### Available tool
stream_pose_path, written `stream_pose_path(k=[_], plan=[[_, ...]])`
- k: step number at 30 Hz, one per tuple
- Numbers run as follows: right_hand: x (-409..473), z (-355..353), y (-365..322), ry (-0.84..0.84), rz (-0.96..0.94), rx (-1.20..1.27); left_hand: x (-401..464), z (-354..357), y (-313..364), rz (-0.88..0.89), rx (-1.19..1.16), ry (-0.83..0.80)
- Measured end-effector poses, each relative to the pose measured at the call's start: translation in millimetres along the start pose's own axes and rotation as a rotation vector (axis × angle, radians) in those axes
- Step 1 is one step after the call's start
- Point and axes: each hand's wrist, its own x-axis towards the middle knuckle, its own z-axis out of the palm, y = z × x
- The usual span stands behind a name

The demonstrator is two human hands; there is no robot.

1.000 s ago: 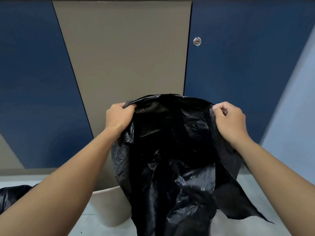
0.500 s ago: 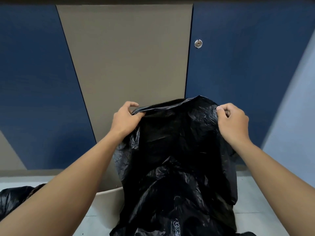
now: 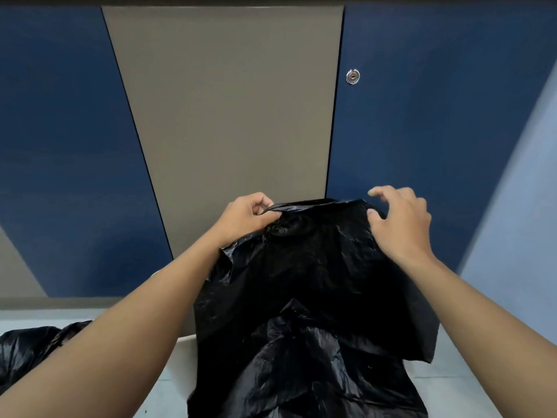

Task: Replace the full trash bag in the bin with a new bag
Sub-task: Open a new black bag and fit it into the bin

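Bag, new, black (image 3: 304, 285): held up over pale bin (image 3: 184, 357), near centre. Left hand (image 3: 245, 215) pinches its top hem shut. Right hand (image 3: 398, 218), clamped on the hem half a second ago, now spread, thumb touching plastic; regrip likely. Full bag (image 3: 27, 348) lies left.

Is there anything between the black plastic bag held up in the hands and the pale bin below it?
Nothing visible. The black plastic bag hangs directly over the pale bin, covering most of its opening, so the inside is hidden.
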Motion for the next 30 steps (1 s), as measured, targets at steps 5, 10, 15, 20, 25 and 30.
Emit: stream_pose_path(k=[5, 10, 15, 20, 25, 30], plan=[[-8.3, 0.9, -34.8, -0.066, -0.333, 0.148, 0.6, 8.9, 13.0, -0.025, -0.118, -0.094], [-25.3, 18.2, -52.0, -0.206, -0.454, 0.190, -2.0, 14.3, 26.1, -0.075, -0.257, -0.107], [-28.1, 26.1, -52.1, -0.045, -0.461, 0.157, -6.2, 2.9, 33.1, -0.058, -0.381, -0.263], [-25.6, 24.9, -45.5, 0.081, -0.500, 0.115, -11.7, -1.4, 30.9, -0.100, -0.494, -0.305], [-35.8, 29.9, -35.2, -0.291, -0.577, 0.036, 2.2, -5.2, 21.0, -0.133, -0.356, 0.084], [-88.6, 64.5, 0.0, -1.173, -0.381, -0.362, 4.4, -4.1, 14.7, -0.300, -0.626, 0.242]])
